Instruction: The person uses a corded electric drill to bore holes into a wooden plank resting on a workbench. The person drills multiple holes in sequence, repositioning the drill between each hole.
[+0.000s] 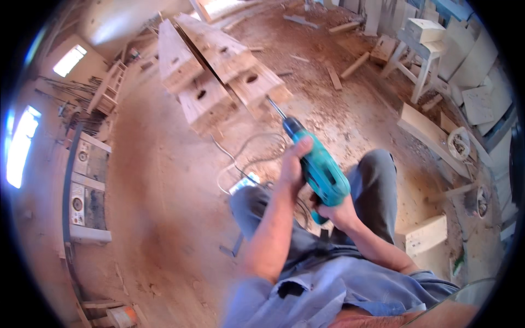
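Teal drill (320, 169) gripped two-handed: left hand (295, 158) steadying its body, right hand (336, 210) seemingly clenching the grip, bit toward holed planks (219, 71).

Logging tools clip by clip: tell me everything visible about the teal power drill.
The drill has a teal plastic body, a dark chuck and a long thin metal bit aimed up and away at the stacked wooden planks, its tip close to them. It is held tilted in the air above the person's knees. The left hand wraps the body near the front; the right hand closes on the grip below. A white cord loops on the sawdust floor beneath; whether it joins the drill is unclear.
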{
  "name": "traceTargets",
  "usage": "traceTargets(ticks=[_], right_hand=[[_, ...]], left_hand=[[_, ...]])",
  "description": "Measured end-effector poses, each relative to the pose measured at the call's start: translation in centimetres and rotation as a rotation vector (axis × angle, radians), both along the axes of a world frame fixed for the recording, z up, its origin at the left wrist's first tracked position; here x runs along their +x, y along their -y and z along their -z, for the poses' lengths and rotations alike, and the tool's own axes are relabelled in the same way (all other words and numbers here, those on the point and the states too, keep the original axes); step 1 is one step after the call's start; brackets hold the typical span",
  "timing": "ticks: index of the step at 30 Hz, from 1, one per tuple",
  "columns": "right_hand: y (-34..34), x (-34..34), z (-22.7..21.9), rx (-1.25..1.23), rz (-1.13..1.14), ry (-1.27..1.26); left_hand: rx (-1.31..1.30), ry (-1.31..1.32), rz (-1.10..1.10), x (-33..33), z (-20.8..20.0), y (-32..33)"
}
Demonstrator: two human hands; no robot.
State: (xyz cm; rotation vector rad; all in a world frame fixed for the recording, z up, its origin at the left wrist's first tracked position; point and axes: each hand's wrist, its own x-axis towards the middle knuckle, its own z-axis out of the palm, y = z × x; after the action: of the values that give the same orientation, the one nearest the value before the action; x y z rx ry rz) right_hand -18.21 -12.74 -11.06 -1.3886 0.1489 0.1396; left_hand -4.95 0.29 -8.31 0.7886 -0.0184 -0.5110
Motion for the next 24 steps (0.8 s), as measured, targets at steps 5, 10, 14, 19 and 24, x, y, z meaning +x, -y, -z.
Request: traceTargets(ticks=[5,10,14,19,24], right_hand=[[1.5,-3.9,-0.2,0.166,0.015,0.005],[4.8,-3.8,1.6,0.264,0.075,-0.016],[8.9,0.1,0.5,0.428,0.084,0.075],[13.1,3.4,0.2,0.638,0.101,0.102],[14.3,3.7,2.7,0.567,0.123,0.126]], left_hand=[[0.165,0.043,0.012,-4.5,0.1,2.3],[0.241,0.157,0.124,-3.9,-1.6,4.6],[0.581,0.440,0.161,1.4,-5.1,2.1],[1.135,0.801,-0.699,12.9,-10.8,-4.1],[1.644,1.139,-0.787,25.3,-13.8,-8.6]])
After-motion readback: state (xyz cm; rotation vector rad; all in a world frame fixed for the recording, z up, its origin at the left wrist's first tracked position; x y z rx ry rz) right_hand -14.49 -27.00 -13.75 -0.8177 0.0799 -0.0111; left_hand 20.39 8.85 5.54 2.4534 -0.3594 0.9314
